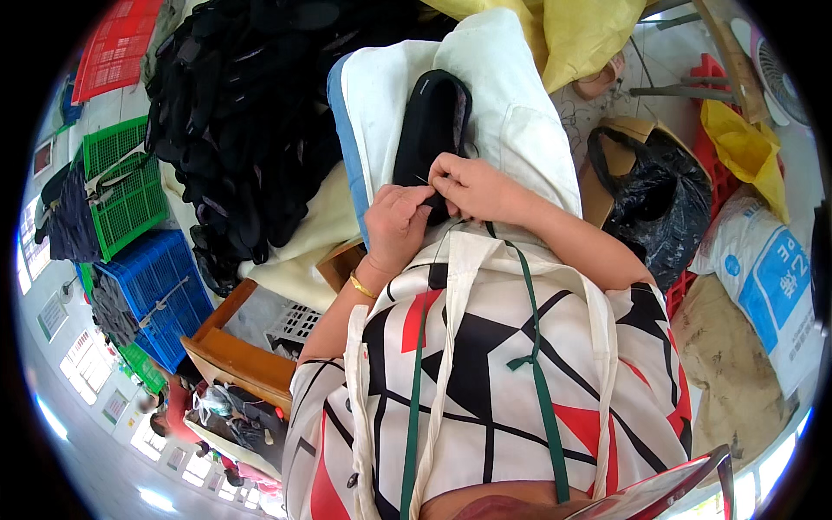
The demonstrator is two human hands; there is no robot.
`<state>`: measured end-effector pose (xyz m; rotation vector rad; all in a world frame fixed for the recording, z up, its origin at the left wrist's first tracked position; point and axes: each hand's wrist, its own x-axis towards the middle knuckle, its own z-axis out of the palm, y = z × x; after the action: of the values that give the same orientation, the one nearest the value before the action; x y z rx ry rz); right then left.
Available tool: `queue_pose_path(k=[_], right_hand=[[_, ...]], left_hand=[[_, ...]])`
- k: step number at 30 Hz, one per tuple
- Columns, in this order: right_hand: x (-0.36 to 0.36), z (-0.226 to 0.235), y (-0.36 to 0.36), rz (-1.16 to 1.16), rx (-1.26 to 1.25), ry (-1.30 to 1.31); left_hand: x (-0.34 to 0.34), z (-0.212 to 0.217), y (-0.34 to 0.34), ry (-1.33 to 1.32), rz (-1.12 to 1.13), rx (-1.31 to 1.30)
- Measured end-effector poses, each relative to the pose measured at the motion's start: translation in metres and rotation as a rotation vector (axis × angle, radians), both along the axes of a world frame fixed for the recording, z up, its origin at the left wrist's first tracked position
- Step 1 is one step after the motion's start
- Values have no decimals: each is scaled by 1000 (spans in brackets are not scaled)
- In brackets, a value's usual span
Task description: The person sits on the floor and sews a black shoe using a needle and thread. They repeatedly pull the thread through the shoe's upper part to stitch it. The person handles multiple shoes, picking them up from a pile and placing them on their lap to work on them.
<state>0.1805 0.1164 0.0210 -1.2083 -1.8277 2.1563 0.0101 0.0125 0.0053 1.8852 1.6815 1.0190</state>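
Note:
A black cloth shoe (425, 130) lies on the white cloth (511, 95) over my lap, its toe pointing away from me. Both hands meet at its near end. My right hand (472, 186) is closed in a pinch, and a thin, needle-like sliver (422, 179) sticks out by its fingertips. Close against it, my left hand (400, 225) also has its fingers pinched together. What the left fingers grip is too small to make out. The hands hide the near part of the shoe.
A large heap of black shoes (243, 113) lies at the far left. Beside my left arm stands a wooden drawer or box (243, 360). Green (130, 186) and blue crates (160, 295) stand further left. At right are a black plastic bag (650, 208) in a carton and white sacks (754, 277).

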Motion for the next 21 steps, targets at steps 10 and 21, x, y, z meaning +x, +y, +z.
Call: queue_pose_path(k=[10,21], right_hand=[[-23,-26,-1,-134,553,106],[-2,6,43,-441,-455,420]], left_hand=[[-2,2,6,49,-104,0],[-7,3,12,-42,-112,-154]])
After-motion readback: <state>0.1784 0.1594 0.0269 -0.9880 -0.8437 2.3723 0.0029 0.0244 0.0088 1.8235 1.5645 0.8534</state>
